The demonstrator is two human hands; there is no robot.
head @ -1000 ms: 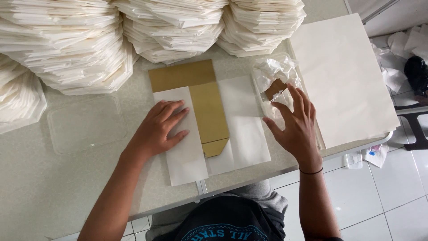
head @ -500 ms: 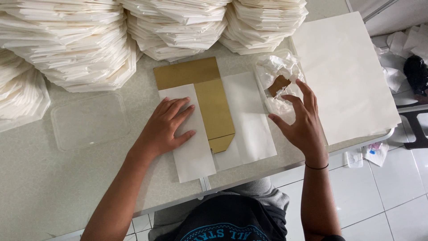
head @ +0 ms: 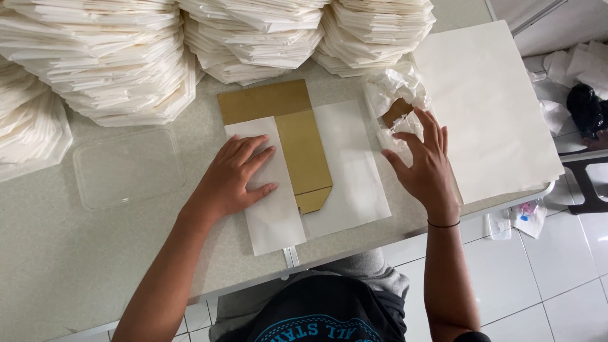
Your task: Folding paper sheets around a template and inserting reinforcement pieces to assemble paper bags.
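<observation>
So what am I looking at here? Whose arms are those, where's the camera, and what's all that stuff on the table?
There is no machine here: these are a person's two bare arms, filmed by a camera on their own head, looking straight down. The left hand lies flat on a folded white paper sheet that is wrapped over a brown cardboard form. The right hand is open, holding nothing, its fingertips at a crumpled clear plastic wrapper with a small brown piece inside. On the table there are also tall stacks of folded white paper at the back, a flat pile of large white sheets on the right, and a clear plastic lid on the left.
</observation>
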